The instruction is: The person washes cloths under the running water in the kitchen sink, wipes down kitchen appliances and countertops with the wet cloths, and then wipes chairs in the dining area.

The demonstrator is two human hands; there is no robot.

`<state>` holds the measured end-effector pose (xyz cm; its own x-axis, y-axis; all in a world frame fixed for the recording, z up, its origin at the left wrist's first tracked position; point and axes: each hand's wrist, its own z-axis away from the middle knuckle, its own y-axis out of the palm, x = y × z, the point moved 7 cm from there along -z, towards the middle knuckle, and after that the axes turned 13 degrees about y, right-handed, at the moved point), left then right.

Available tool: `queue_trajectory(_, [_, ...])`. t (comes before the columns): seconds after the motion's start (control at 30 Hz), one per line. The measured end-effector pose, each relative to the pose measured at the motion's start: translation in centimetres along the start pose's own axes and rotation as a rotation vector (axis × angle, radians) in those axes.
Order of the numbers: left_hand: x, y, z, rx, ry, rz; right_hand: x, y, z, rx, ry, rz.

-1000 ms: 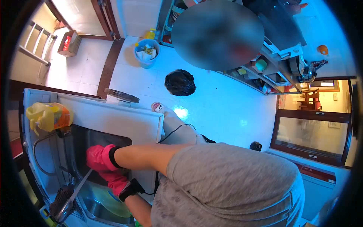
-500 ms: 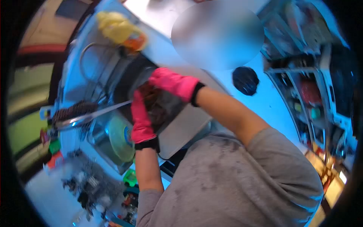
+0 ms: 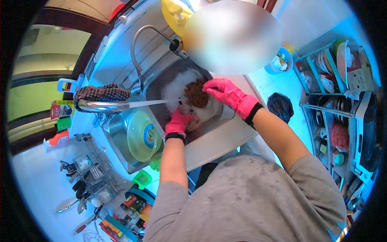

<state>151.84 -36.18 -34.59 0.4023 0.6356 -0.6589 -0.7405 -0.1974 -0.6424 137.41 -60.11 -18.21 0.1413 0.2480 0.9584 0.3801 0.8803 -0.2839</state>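
Both my hands wear pink rubber gloves with dark cuffs. My right hand [image 3: 231, 96] is at the right of the sink basin [image 3: 219, 117], its fingertips closed on the edge of a brown, ragged clump [image 3: 196, 93] whose kind I cannot make out. Down in the basin is my left hand [image 3: 177, 122], beside something pinkish and wet [image 3: 194, 122]; its fingertips are partly hidden by the water. Whitish, cloudy water [image 3: 173, 86] lies around the clump. A stream of water [image 3: 149, 103] runs from the chrome faucet [image 3: 107, 106] toward the clump.
A green bowl [image 3: 139, 135] stands in the second basin at left. Behind the sink are a curved tap [image 3: 133, 48] and a yellow bottle [image 3: 176, 16]. Utensil racks [image 3: 94, 173] hang lower left; shelves [image 3: 334, 101] and a black bag [image 3: 281, 107] are at right.
The view has turned and sharpened, so the sink appears farther right. My hands, close together over the basin before, are now apart: left low in the basin, right at the clump's right edge.
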Motion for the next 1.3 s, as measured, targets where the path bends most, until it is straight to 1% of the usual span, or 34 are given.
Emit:
queue_trajectory(0.07, [-0.8,-0.3,-0.4,0.084,-0.029,-0.045,0.3,0.1,0.2,-0.026,0.009,0.007])
queue_trajectory(0.1, [-1.1,-0.2,-0.3,0.172,-0.058,-0.088,-0.1,0.2,0.2,-0.010,0.109,-0.068])
queue_trajectory(0.13, [-2.2,-0.8,-0.2,0.164,-0.056,-0.090,-0.5,0.0,0.0,0.006,0.204,-0.140])
queue_trajectory(0.2, [-5.4,-2.1,1.0,0.163,-0.050,0.022,-0.6,0.1,-0.2,-0.002,0.184,-0.123])
queue_trajectory(0.23, [-6.8,-3.3,1.9,0.157,-0.049,0.017,-0.7,0.1,-0.1,-0.012,0.175,-0.111])
queue_trajectory(0.3, [-8.5,-6.8,4.0,-0.124,-0.176,0.532,-0.4,-0.2,-0.2,-0.039,0.145,-0.092])
queue_trajectory(0.33, [-9.5,-8.3,5.1,-0.137,-0.180,0.527,-0.1,-0.2,-0.1,-0.062,0.121,-0.070])
queue_trajectory(0.4, [-11.6,-11.4,7.2,-0.286,-0.094,0.908,-0.2,0.1,-0.1,-0.063,0.086,-0.034])
queue_trajectory(0.43, [-12.0,-12.7,8.2,-0.367,-0.099,0.869,-0.2,0.2,-0.4,-0.077,0.057,0.010])
queue_trajectory(0.47, [-12.2,-13.8,8.6,-0.392,-0.089,0.868,-0.4,0.6,-0.6,-0.067,0.034,0.009])
queue_trajectory(0.53, [-12.6,-16.1,9.8,-0.460,-0.058,0.882,0.0,1.3,-0.6,-0.119,-0.031,0.190])
queue_trajectory(0.57, [-13.4,-17.0,10.6,-0.513,-0.031,0.930,-0.4,2.2,-1.1,-0.002,0.057,0.187])
queue_trajectory(0.6, [-13.6,-17.7,11.0,-0.544,-0.029,0.936,0.1,3.0,-1.3,0.019,0.036,0.191])
queue_trajectory(0.67, [-14.0,-18.9,11.3,-0.582,0.057,1.064,0.5,5.2,-1.8,0.174,0.166,-0.033])
queue_trajectory(0.7, [-14.0,-19.1,11.3,-0.620,0.091,1.103,1.2,6.7,-2.5,0.311,0.161,0.058])
queue_trajectory(0.73, [-14.1,-19.4,11.4,-0.648,0.099,1.112,2.0,7.8,-2.8,0.329,0.143,0.072])
queue_trajectory(0.8, [-15.5,-19.7,11.8,-0.667,0.222,1.353,4.4,10.1,-2.8,0.277,-0.011,0.189])
queue_trajectory(0.83, [-16.6,-19.9,12.4,-0.685,0.222,1.406,4.7,11.5,-3.1,0.392,0.071,0.105])
queue_trajectory(0.87, [-17.2,-19.8,12.4,-0.643,0.305,1.482,6.8,12.2,-2.9,0.431,0.040,0.125])
queue_trajectory(0.9, [-17.8,-19.9,12.7,-0.618,0.403,1.551,9.4,12.6,-2.6,0.484,0.002,-0.090])
queue_trajectory(0.93, [-18.6,-20.6,13.6,-0.721,0.505,0.858,10.9,13.8,-2.8,0.539,-0.019,-0.190])
queue_trajectory(0.97, [-18.9,-20.7,14.6,-0.802,0.581,0.573,10.7,14.6,-2.4,0.595,0.014,-0.235])
queue_trajectory(1.0, [-18.5,-19.8,14.4,-0.845,0.623,0.565,9.8,15.5,-1.9,0.663,0.090,-0.262])
queue_trajectory(1.07, [-15.7,-18.8,13.9,-0.911,0.592,0.892,5.8,16.2,-1.3,0.736,0.319,-0.258])
queue_trajectory(1.1, [-13.7,-18.2,13.7,-0.950,0.547,1.067,2.9,15.5,-1.2,0.734,0.446,-0.227])
queue_trajectory(1.13, [-13.2,-17.9,14.5,-0.959,0.481,1.276,0.8,14.8,-1.5,0.728,0.510,-0.175])
queue_trajectory(1.17, [-12.7,-17.7,15.4,-0.986,0.410,1.489,-1.1,14.0,-2.2,0.726,0.527,-0.125])
queue_trajectory(1.2, [-11.8,-16.9,15.0,-0.952,0.334,1.742,-1.8,13.8,-4.0,0.739,0.396,-0.066])
queue_trajectory(1.23, [-10.1,-16.2,14.3,-0.993,0.337,1.756,-2.3,13.7,-5.8,0.741,0.266,-0.009])
queue_trajectory(1.27, [-7.9,-14.0,12.6,-1.014,0.229,1.688,-2.6,13.3,-7.5,0.745,0.405,-0.067])
queue_trajectory(1.3, [-6.2,-11.9,10.8,-1.017,0.120,1.625,-1.4,12.6,-7.7,0.738,0.481,-0.082])
